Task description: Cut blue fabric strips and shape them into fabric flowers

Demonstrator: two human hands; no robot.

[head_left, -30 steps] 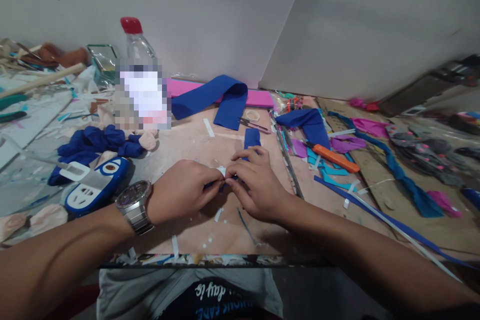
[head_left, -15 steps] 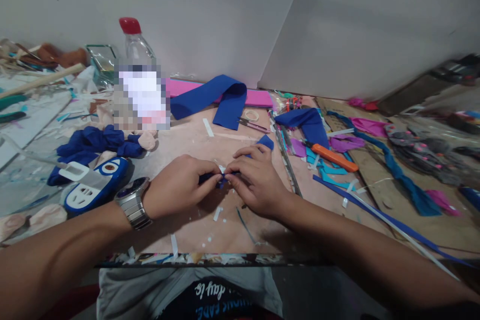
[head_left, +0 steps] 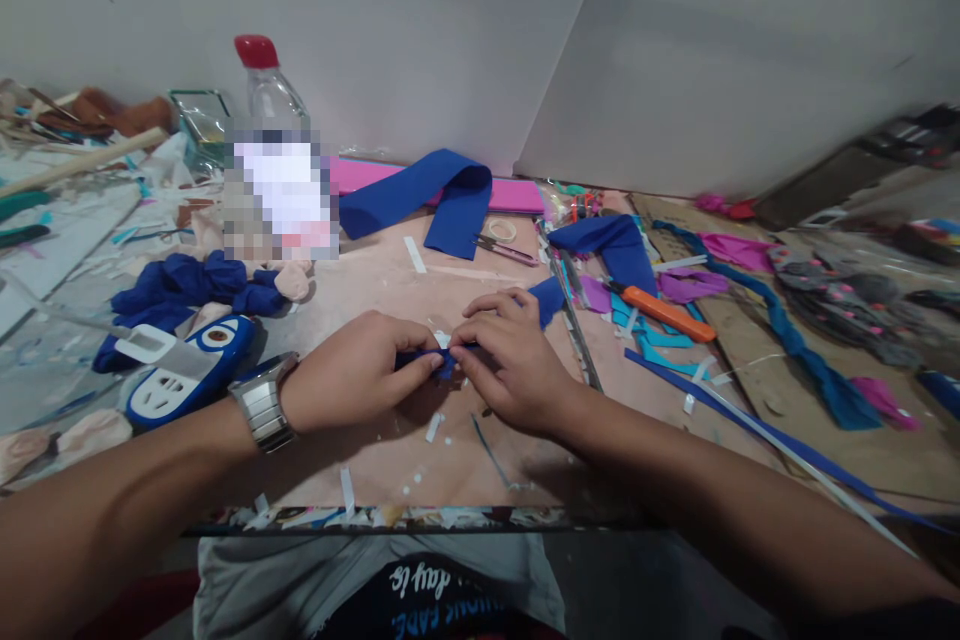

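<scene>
At the middle of the table, my left hand [head_left: 364, 367] pinches a small piece of dark blue fabric [head_left: 444, 363] between thumb and fingers. My right hand [head_left: 517, 360] grips the same fabric just beside it, with the fingertips of both hands nearly touching. A bit of white [head_left: 442, 338] shows at the pinch point. Blue cloth [head_left: 548, 300] sticks out behind my right hand's fingers. Most of the held fabric is hidden by my fingers.
A blue ribbon strip [head_left: 457, 205] lies over pink material [head_left: 517, 196] by the wall. To the right are an orange cutter [head_left: 667, 313] and tweezers [head_left: 510, 250]. On the left are blue ruffled fabric [head_left: 187, 285], a blue-white power socket [head_left: 187, 380] and a red-capped bottle [head_left: 274, 95].
More of the blue cloth behind my right hand shows, reaching farther right. Both hands keep their pinch in nearly the same place, and my left wrist has turned slightly.
</scene>
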